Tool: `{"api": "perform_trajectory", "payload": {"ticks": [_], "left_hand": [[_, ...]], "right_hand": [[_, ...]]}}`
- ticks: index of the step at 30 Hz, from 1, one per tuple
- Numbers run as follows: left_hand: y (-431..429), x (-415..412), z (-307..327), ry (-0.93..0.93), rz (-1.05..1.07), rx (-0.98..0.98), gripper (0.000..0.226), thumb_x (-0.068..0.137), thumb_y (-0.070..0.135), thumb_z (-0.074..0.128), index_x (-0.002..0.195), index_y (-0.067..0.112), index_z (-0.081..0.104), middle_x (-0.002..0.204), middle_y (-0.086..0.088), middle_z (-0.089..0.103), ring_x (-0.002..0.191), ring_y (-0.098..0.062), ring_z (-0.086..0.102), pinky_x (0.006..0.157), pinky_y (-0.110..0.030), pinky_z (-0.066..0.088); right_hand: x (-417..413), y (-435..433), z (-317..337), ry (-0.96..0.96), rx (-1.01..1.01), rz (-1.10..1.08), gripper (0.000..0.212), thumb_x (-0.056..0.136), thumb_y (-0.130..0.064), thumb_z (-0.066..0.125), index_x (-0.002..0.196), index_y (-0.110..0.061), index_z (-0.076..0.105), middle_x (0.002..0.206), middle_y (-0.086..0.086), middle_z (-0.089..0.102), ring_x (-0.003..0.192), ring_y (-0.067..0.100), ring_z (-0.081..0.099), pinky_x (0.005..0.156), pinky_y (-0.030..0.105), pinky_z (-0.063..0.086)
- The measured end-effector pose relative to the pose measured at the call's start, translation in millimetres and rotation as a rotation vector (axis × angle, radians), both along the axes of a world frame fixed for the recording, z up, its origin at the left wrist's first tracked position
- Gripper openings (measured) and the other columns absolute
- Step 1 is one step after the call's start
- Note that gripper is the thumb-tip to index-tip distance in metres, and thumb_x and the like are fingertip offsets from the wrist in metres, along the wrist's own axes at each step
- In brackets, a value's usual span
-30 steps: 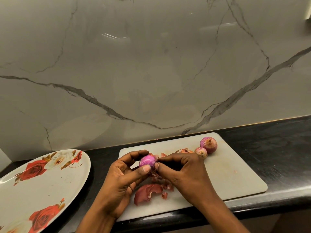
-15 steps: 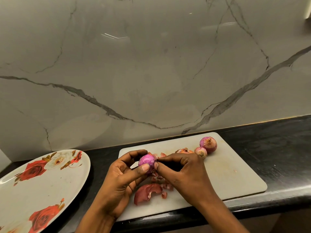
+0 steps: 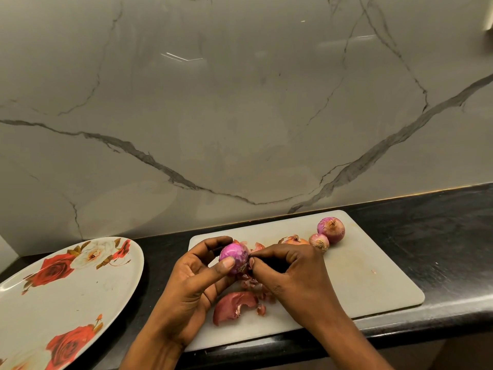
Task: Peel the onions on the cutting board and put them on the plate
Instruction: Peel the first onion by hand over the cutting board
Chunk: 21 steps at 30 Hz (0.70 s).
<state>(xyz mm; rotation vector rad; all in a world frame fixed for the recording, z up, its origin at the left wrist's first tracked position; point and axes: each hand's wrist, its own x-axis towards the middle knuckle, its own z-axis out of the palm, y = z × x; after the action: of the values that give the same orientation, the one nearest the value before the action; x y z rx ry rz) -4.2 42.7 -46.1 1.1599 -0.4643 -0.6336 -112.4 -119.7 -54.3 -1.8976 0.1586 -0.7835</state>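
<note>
My left hand (image 3: 192,284) grips a shiny purple, mostly peeled onion (image 3: 236,255) just above the white cutting board (image 3: 373,284). Fingertips of my right hand (image 3: 290,273) pinch a bit of skin at the onion's right side. Three unpeeled onions lie at the board's far end: a large one (image 3: 331,230), a small one (image 3: 319,242) touching it, and an orange-brown one (image 3: 293,240) partly hidden behind my right hand. A large curl of red peel (image 3: 234,307) and smaller scraps lie on the board under my hands. The rose-patterned plate (image 3: 53,297) lies to the left.
The board lies on a black counter (image 3: 440,236) that runs along a grey marble wall (image 3: 240,116). The counter's front edge is close to me. The plate reaches past the left edge of the view.
Both hands stay almost where they were. The onion has turned slightly in my left hand while my right fingertips work at its skin.
</note>
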Motion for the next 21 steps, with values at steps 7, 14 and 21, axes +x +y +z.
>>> {"api": "perform_trajectory", "payload": {"ticks": [7, 14, 21], "left_hand": [[-0.4, -3.0, -1.0, -0.020, 0.021, -0.021, 0.046, 0.074, -0.002, 0.084, 0.118, 0.004, 0.073, 0.125, -0.017, 0.073, 0.111, -0.038, 0.074, 0.079, -0.038, 0.065], [-0.8, -2.8, -3.6, -0.083, 0.027, 0.008, 0.045, 0.072, -0.011, 0.078, 0.114, 0.005, 0.074, 0.123, -0.015, 0.071, 0.112, -0.037, 0.074, 0.079, -0.036, 0.064], [0.6, -2.1, -1.7, -0.035, 0.007, -0.015, 0.048, 0.072, 0.005, 0.091, 0.117, 0.009, 0.075, 0.128, -0.017, 0.071, 0.115, -0.041, 0.072, 0.085, -0.041, 0.065]], "right_hand": [[-0.7, 3.6, 0.6, 0.029, -0.057, -0.012, 0.012, 0.090, -0.023, 0.080, 0.093, -0.034, 0.084, 0.081, -0.024, 0.077, 0.077, -0.003, 0.074, 0.068, 0.015, 0.059], [0.7, 2.9, -1.9, 0.050, -0.079, -0.060, 0.009, 0.088, -0.022, 0.078, 0.082, -0.027, 0.084, 0.073, -0.020, 0.074, 0.071, 0.001, 0.072, 0.061, 0.014, 0.054], [2.6, 2.3, -2.7, 0.049, -0.124, -0.131, 0.012, 0.085, -0.023, 0.078, 0.074, -0.027, 0.078, 0.073, -0.018, 0.071, 0.071, 0.002, 0.068, 0.059, 0.014, 0.050]]}}
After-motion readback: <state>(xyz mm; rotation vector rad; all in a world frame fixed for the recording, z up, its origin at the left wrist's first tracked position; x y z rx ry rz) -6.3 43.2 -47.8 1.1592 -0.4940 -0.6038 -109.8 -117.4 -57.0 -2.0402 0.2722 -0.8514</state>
